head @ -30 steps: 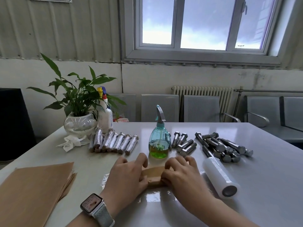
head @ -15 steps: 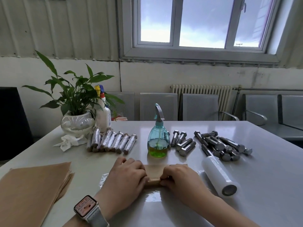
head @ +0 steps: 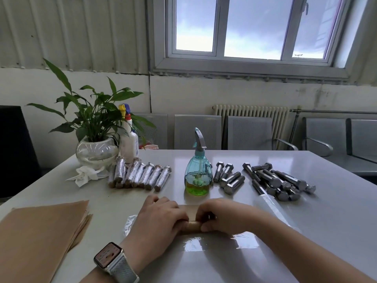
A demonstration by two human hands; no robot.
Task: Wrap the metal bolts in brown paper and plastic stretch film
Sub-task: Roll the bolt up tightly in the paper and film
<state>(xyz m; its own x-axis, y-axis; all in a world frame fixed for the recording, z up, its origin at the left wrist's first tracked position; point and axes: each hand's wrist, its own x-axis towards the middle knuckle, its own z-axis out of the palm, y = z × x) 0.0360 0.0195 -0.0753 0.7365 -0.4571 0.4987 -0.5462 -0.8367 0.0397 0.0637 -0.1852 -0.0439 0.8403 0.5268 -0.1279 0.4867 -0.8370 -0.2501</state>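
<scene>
Both hands are being kept low on the table (head: 306, 211), side by side, with a paper-wrapped bolt (head: 192, 226) being pinched between them. By the left hand (head: 161, 216) the roll's left end is being gripped, fingers curled over the top; by the right hand (head: 222, 217) the right end is being held, thumb underneath and fingers bent over it. The grip at both ends is probably being used so that the brown paper is kept tight while the roll is being turned onto the stretch film (head: 193, 245) that is lying flat beneath it, toward the person.

Going from left to right: a stack of brown paper sheets (head: 40, 231) is being kept at the near left, within easy reach of the left hand. A potted plant (head: 95, 152), a crumpled tissue (head: 84, 174) and a white bottle (head: 129, 144) are standing further back. Beside them, a row of finished wrapped bolts (head: 140, 176) is being laid out, seemingly kept apart from the raw stock. A blue spray bottle (head: 197, 174) with green liquid is standing in the middle, just beyond the hands. To its right, about 4 bare bolts (head: 229, 178) are lying in a small group, then a larger heap of bolts (head: 279, 182). A roll of stretch film (head: 271, 205) is lying near the right forearm, partly blurred.

By judgement, the paper stage is being finished and the film stage is being started.
</scene>
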